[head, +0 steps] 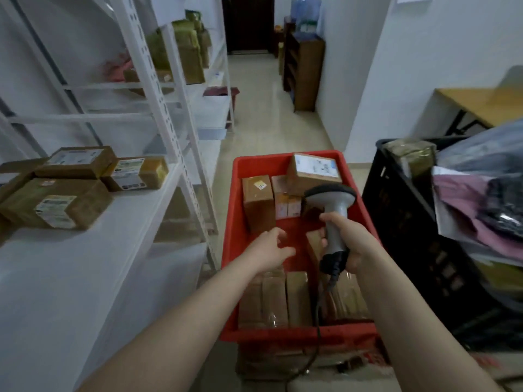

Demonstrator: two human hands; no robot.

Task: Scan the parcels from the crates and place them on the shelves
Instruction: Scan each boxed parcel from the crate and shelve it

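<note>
A red crate (pixel 230 267) stands on the floor in front of me with several brown cardboard parcels inside. One labelled parcel (pixel 314 172) leans against its far wall, and a tall one (pixel 258 203) stands at the left. My right hand (pixel 349 243) grips the handle of a grey barcode scanner (pixel 334 206), whose head points away over the crate. My left hand (pixel 270 247) reaches into the crate with fingers spread, holding nothing. Several labelled parcels (pixel 56 206) lie on the white shelf (pixel 70 267) at the left.
A black crate (pixel 402 222) with a wrapped parcel and bagged clothing stands at the right. White shelf posts (pixel 175 131) line the left side of a narrow tiled aisle. A wooden table (pixel 481 104) stands at the far right, a dark cabinet (pixel 302 69) down the corridor.
</note>
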